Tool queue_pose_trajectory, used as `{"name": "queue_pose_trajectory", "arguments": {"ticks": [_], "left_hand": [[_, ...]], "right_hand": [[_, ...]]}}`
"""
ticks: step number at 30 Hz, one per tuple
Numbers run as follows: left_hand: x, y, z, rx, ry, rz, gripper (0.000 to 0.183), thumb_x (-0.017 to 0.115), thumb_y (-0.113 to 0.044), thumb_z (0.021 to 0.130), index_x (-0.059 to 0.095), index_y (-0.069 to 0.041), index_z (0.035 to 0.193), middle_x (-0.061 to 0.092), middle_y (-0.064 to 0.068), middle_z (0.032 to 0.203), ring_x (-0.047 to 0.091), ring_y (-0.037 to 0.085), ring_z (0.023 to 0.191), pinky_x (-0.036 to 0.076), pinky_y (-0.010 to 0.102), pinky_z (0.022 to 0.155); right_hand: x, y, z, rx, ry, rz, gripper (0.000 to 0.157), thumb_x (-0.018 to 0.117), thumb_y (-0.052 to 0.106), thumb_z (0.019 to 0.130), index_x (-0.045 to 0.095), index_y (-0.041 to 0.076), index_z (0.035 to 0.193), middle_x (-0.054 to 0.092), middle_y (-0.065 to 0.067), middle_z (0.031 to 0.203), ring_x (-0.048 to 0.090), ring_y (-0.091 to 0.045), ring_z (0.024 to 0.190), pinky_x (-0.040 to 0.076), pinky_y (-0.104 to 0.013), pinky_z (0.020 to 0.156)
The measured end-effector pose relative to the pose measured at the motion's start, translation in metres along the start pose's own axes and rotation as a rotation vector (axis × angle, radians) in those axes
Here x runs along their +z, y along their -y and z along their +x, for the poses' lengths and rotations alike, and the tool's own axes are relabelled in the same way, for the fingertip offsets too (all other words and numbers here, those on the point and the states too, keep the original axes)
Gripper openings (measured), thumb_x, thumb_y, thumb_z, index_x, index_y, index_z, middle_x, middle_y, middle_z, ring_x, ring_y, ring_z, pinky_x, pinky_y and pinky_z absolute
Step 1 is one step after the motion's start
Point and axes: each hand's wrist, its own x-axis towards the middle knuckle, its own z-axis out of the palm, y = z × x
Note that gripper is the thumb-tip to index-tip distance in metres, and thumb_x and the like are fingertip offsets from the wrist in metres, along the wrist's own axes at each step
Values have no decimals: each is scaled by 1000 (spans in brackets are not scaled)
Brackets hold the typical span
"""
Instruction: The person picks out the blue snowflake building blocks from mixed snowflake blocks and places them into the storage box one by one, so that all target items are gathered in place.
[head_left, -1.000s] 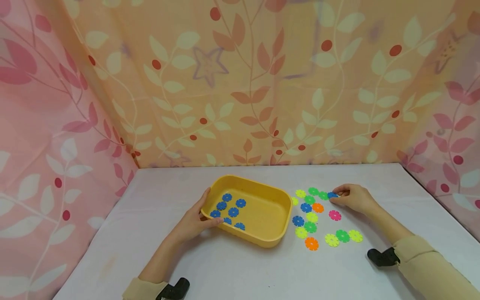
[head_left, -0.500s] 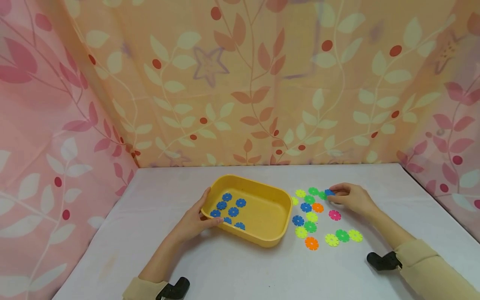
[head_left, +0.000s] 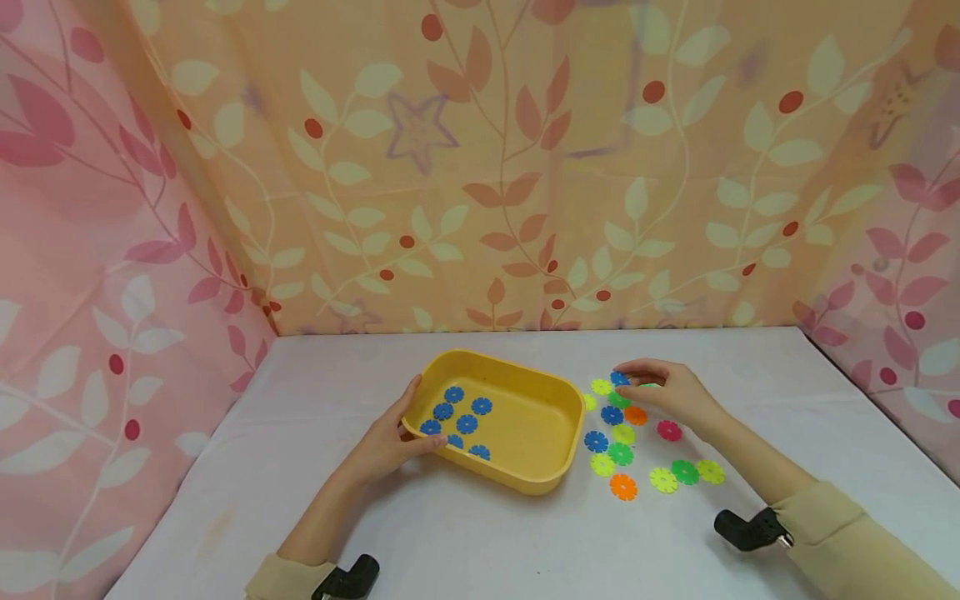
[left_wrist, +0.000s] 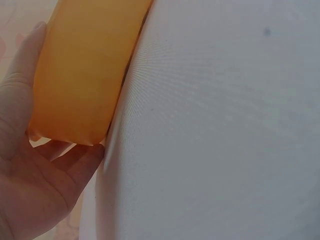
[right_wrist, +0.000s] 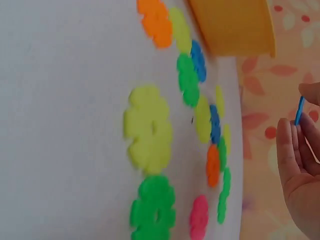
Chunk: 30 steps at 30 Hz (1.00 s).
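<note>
My left hand (head_left: 393, 437) grips the left end of a yellow plastic tub (head_left: 558, 400), thumb over the rim and fingers beneath, as the left wrist view also shows on the tub's wall (left_wrist: 85, 75). Several blue snowflake discs (head_left: 467, 424) lie in the tub's left part. To the right of the tub, my right hand (head_left: 675, 394) pinches one blue snowflake disc (head_left: 619, 378) between thumb and fingers. In the right wrist view that disc (right_wrist: 299, 111) shows edge-on, raised off the table. Under and beside this hand lie loose discs, including a green one (head_left: 620, 454) and a pink one (head_left: 670, 430).
Yellow discs (head_left: 711, 472), orange discs (head_left: 623, 487) and two more blue discs (head_left: 597, 442) lie flat on the white tabletop (head_left: 450, 542) to the right of the tub. A patterned curtain (head_left: 480, 167) hangs behind the table and along both sides.
My right hand has lifted the blue disc off the table and carried it left toward the tub, over the green discs. My left hand and the tub have stayed still.
</note>
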Motion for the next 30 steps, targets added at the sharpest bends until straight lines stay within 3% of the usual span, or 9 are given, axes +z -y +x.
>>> {"name": "queue_pose_trajectory", "arguments": {"ticks": [7, 13, 22, 30], "left_hand": [[-1, 1, 0, -11, -2, -7, 107, 83, -38, 77, 13, -34, 157, 19, 3, 160, 50, 23, 118, 44, 38, 102], [0, 0, 0, -13, -7, -3, 105, 82, -36, 79, 13, -34, 157, 18, 1, 161, 51, 22, 118, 44, 38, 102], [1, -1, 1, -4, -2, 9, 106, 83, -38, 78, 13, -31, 157, 19, 3, 161, 50, 22, 119, 44, 38, 102], [0, -1, 0, -16, -7, 19, 105, 82, -41, 77, 14, -33, 157, 20, 0, 160, 49, 21, 120, 44, 38, 102]], "right_hand": [[28, 47, 4, -103, 113, 94, 45, 77, 35, 85, 66, 12, 122, 66, -6, 110, 59, -23, 101, 53, -23, 81], [60, 74, 11, -166, 224, 158, 39, 79, 26, 84, 68, 10, 117, 67, -4, 105, 59, -23, 97, 52, -24, 83], [104, 86, 24, -213, 396, 89, 33, 79, 27, 83, 71, 12, 112, 69, 1, 104, 62, -17, 93, 52, -27, 83], [123, 89, 31, -210, 478, -16, 27, 80, 24, 82, 72, 14, 107, 69, 6, 98, 61, -15, 89, 52, -27, 81]]}}
